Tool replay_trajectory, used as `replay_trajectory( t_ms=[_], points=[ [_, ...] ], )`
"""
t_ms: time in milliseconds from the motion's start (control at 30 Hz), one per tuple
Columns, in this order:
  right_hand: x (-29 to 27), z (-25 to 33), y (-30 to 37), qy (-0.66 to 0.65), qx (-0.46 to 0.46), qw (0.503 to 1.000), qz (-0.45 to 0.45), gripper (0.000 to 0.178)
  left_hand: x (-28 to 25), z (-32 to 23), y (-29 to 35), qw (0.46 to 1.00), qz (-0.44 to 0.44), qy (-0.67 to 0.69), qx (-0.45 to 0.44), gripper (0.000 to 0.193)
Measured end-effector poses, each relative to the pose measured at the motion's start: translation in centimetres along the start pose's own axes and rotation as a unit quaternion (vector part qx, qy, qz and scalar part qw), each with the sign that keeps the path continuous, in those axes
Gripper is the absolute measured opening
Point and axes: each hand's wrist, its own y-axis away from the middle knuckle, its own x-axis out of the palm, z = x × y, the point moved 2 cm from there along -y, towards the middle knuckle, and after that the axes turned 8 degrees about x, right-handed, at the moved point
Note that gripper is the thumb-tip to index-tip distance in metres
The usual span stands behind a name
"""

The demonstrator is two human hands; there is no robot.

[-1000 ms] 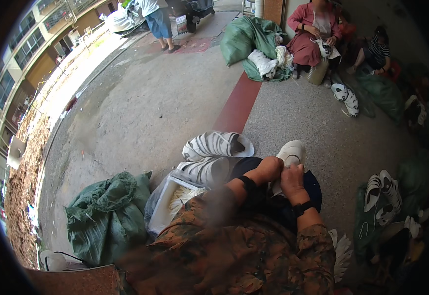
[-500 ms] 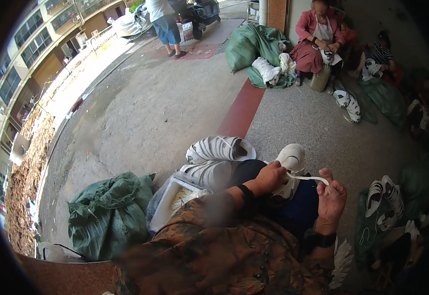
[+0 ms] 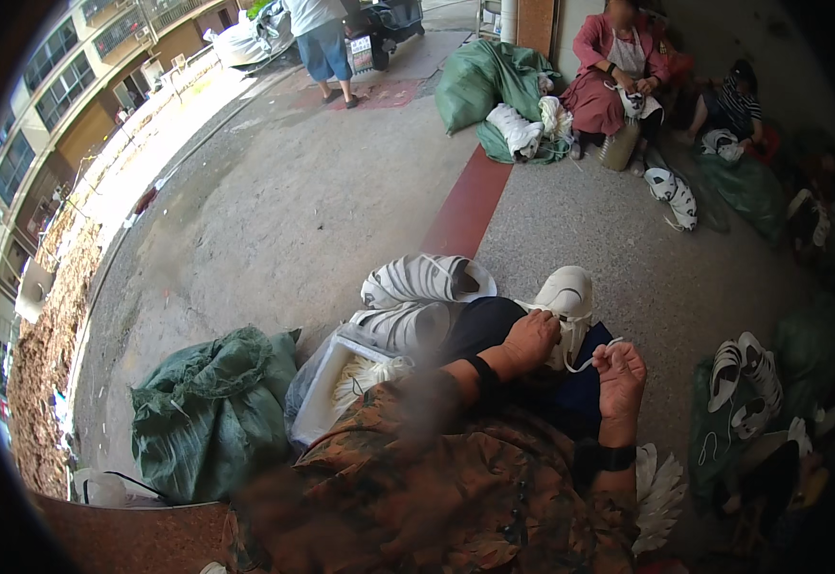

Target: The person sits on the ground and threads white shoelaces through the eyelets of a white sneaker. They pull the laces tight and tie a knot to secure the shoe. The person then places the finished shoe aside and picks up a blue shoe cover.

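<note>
A white shoe [image 3: 567, 289] rests on my lap with its toe pointing away from me. My left hand [image 3: 534, 339] is closed at the shoe's lacing area; its fingertips are partly hidden. Just right of the shoe, my right hand [image 3: 620, 381] pinches a white shoelace [image 3: 582, 367], whose end sticks up above the fingers. The lace bends in a short slack curve between that hand and the shoe. Dark blue cloth [image 3: 575, 402] lies under the shoe and over my legs.
Stacked white shoes [image 3: 412, 285] stand left of my knee, beside a white box [image 3: 326, 397] of laces. A green sack [image 3: 209, 421] sits farther left. More striped shoes [image 3: 745, 383] lie at right. A person in pink [image 3: 618, 67] sits far right, near green sacks [image 3: 489, 84].
My right hand has come nearer the shoe and closed on the lace, which was stretched straight and now curves. The shoe and my left hand have shifted slightly.
</note>
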Motion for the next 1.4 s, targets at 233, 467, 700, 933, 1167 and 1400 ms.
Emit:
replay_trajectory(
  t_ms=[233, 467, 700, 933, 1167, 1400],
  points=[
    [-2.5, -4.7, -3.5, 0.088, 0.042, 0.992, -0.079, 0.007, -2.5, 0.9, -0.2, 0.998, 0.056, 0.019, 0.019, 0.008],
    [-0.8, -5.7, -6.1, 0.232, -0.02, 0.971, -0.062, 0.01, -4.9, -0.4, -1.5, 0.987, -0.061, 0.142, -0.031, 0.008],
    [1.3, -5.3, -6.4, 0.281, 0.013, 0.959, 0.039, 0.013, -4.1, -0.1, -1.6, 0.872, -0.059, 0.437, -0.21, 0.007],
    [1.2, -5.4, -5.9, 0.328, -0.001, 0.943, 0.061, 0.013, -4.4, -0.3, -1.5, 0.811, -0.048, 0.536, -0.229, 0.011],
    [1.6, -5.0, -5.5, 0.325, -0.005, 0.945, 0.031, 0.011, -4.1, -0.1, -1.2, 0.825, -0.03, 0.536, -0.175, 0.017],
    [1.5, -5.5, -5.3, 0.296, 0.04, 0.953, 0.042, 0.011, -4.2, 0.1, -0.7, 0.79, -0.014, 0.587, -0.176, 0.016]
  ],
)
